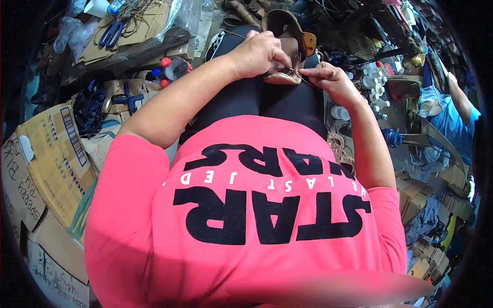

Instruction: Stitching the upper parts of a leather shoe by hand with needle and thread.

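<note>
A brown leather shoe [291, 45] rests on my lap between my thighs, its opening facing up and a tan tab with small holes standing at its right side. My left hand [260, 53] is closed at the shoe's near left edge, fingertips pinched against the leather. From the right, my right hand [335, 82] pinches at the same edge, where a thin cord seems to run between the fingertips. A thin strand also trails off to the left of my left hand. Whatever lies right between the two sets of fingertips is too small to make out.
To the left are blue-handled scissors [111, 34] on cardboard, bottles with red caps [177, 68] and cardboard boxes [54, 159]. Several small white-capped bottles [375, 82] stand at the right. Beyond them sits another person in blue [452, 120].
</note>
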### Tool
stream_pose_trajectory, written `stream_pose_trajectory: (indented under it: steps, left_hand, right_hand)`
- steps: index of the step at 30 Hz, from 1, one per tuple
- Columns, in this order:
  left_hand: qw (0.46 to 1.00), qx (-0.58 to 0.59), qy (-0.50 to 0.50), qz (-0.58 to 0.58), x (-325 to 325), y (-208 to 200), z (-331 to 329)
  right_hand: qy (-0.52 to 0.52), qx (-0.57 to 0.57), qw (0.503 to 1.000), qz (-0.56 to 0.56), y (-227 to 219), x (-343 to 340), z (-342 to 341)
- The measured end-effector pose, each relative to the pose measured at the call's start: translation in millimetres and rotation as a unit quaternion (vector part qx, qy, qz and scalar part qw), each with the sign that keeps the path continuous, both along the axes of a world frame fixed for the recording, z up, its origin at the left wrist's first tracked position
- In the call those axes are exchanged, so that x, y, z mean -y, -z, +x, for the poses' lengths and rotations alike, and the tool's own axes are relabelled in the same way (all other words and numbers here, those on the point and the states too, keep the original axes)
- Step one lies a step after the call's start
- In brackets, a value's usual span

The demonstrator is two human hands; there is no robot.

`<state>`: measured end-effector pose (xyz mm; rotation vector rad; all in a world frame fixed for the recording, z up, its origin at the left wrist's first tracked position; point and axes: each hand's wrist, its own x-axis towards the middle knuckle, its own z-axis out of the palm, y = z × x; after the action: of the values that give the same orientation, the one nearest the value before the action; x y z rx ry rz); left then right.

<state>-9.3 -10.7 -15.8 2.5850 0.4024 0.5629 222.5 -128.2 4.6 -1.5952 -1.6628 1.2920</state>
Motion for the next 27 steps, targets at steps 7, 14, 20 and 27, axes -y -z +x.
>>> stream_pose_trajectory:
  steps: [7,14,20,27]
  left_hand:
    - [0.996,-0.051,-0.077,-0.017,11.9,-5.7,-5.7]
    - [0.994,-0.03,-0.098,-0.046,20.2,-1.0,-4.9]
    - [0.974,-0.083,-0.144,-0.154,21.9,-5.6,9.3]
    - [0.975,-0.117,-0.136,-0.132,26.8,-17.2,19.9]
  right_hand:
    - [0.043,-0.032,0.997,0.05,9.1,8.2,-9.0]
    - [0.086,-0.033,0.995,0.046,6.3,12.7,-13.4]
    - [0.148,-0.142,0.978,-0.025,8.2,10.1,-21.7]
    - [0.116,0.008,0.993,-0.028,-0.4,-8.3,-23.0]
